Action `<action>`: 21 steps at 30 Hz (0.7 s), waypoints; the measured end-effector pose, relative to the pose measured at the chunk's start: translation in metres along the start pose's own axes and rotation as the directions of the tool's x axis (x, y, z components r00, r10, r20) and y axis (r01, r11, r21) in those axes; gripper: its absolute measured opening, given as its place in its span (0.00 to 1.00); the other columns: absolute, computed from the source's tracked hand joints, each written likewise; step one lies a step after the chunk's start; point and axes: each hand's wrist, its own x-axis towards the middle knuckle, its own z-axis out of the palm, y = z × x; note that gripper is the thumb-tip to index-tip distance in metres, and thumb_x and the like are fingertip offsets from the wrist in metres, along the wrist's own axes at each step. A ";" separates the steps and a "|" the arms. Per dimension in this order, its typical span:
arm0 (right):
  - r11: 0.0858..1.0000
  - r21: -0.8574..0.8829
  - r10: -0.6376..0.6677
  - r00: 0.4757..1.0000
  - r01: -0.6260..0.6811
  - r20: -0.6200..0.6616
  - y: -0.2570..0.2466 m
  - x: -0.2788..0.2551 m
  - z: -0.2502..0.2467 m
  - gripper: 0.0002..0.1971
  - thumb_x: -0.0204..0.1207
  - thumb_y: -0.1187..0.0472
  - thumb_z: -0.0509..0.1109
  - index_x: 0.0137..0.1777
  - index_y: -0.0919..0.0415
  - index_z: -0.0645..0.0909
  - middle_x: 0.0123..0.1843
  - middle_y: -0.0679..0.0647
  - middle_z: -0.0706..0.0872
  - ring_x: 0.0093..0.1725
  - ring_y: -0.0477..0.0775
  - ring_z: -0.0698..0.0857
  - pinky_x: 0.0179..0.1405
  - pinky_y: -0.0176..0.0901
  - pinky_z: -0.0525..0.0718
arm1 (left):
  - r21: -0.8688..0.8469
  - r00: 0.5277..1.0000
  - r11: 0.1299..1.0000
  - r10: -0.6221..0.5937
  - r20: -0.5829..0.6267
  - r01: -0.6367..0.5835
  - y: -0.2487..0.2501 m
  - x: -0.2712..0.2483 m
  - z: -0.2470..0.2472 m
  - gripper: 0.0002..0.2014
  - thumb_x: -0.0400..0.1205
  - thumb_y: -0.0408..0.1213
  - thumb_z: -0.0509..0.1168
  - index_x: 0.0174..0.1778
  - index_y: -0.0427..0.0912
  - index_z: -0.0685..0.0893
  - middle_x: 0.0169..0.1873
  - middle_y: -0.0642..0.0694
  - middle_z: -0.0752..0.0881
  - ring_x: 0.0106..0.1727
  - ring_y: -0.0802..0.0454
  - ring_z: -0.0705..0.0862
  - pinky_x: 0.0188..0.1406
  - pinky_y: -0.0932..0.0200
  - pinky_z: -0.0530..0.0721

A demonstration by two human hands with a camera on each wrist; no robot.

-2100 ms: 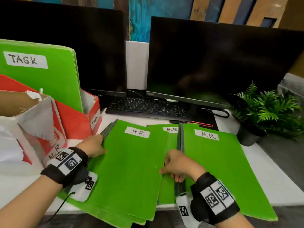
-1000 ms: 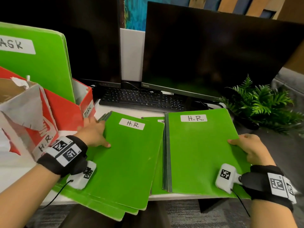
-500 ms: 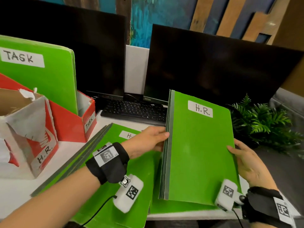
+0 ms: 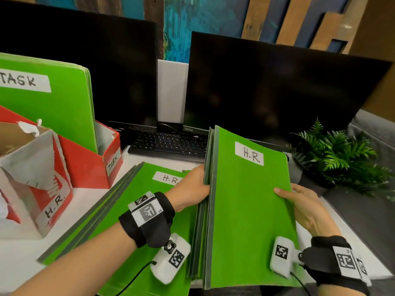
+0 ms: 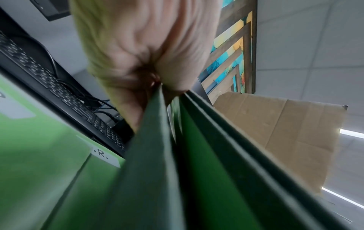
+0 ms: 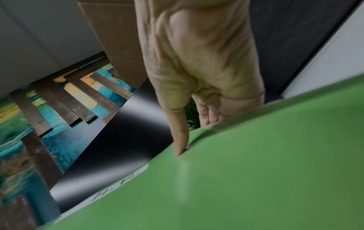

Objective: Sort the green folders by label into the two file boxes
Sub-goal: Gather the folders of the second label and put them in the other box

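Now both hands hold green folders [image 4: 250, 210] mid-frame: left hand [image 4: 190, 189] grips the spines, right hand [image 4: 303, 208] pinches the edge. Loose ones might slip out.

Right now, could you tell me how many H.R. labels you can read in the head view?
3: one on the lifted folder, one on the folder lying on the desk, one on the front file box. Others may be hidden underneath.
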 end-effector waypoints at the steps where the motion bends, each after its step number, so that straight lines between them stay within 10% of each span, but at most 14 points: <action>1: 1.000 -0.011 -0.011 1.000 0.011 -0.014 0.000 0.001 0.001 0.27 0.56 0.69 0.81 0.57 0.75 0.83 0.51 0.71 0.90 0.40 0.64 0.91 0.44 0.58 0.92 | 0.013 1.000 1.000 0.017 -0.001 -0.017 0.000 -0.001 0.001 0.18 0.82 0.27 0.64 0.68 0.42 0.78 0.59 0.52 0.86 0.58 0.57 0.85 0.55 0.67 0.85; 6: 0.994 -0.099 0.045 0.996 -0.053 -0.080 0.003 0.002 -0.003 0.07 0.73 0.74 0.73 0.50 0.75 0.82 0.46 0.70 0.89 0.43 0.65 0.88 0.51 0.58 0.87 | 0.073 0.970 0.996 0.064 -0.234 -0.048 -0.006 0.009 -0.010 0.17 0.85 0.29 0.60 0.70 0.40 0.76 0.65 0.46 0.84 0.66 0.49 0.82 0.70 0.50 0.78; 9: 0.990 -0.113 0.070 0.991 -0.083 -0.112 0.005 0.003 -0.015 0.02 0.77 0.72 0.71 0.47 0.72 0.81 0.36 0.65 0.91 0.33 0.60 0.90 0.39 0.53 0.90 | -0.021 0.933 0.998 0.055 -0.356 -0.067 -0.003 0.011 -0.030 0.18 0.85 0.31 0.60 0.73 0.38 0.74 0.68 0.46 0.82 0.69 0.49 0.79 0.75 0.46 0.74; 18: 0.989 0.145 0.022 0.989 -0.001 -0.144 -0.006 0.001 -0.035 0.09 0.84 0.71 0.59 0.47 0.64 0.81 0.29 0.54 0.92 0.26 0.48 0.90 0.21 0.43 0.88 | -0.047 0.870 0.994 0.066 -0.488 -0.101 -0.015 0.004 -0.082 0.18 0.86 0.30 0.59 0.73 0.38 0.75 0.66 0.47 0.83 0.68 0.48 0.80 0.74 0.42 0.75; 21: 0.985 0.173 0.034 0.993 -0.014 -0.113 -0.006 -0.001 -0.022 0.10 0.84 0.71 0.58 0.46 0.64 0.81 0.33 0.57 0.92 0.26 0.48 0.90 0.21 0.43 0.88 | 0.044 0.769 0.984 0.163 -0.619 -0.173 -0.011 -0.001 -0.097 0.16 0.85 0.32 0.61 0.69 0.37 0.77 0.63 0.45 0.84 0.65 0.47 0.82 0.72 0.41 0.76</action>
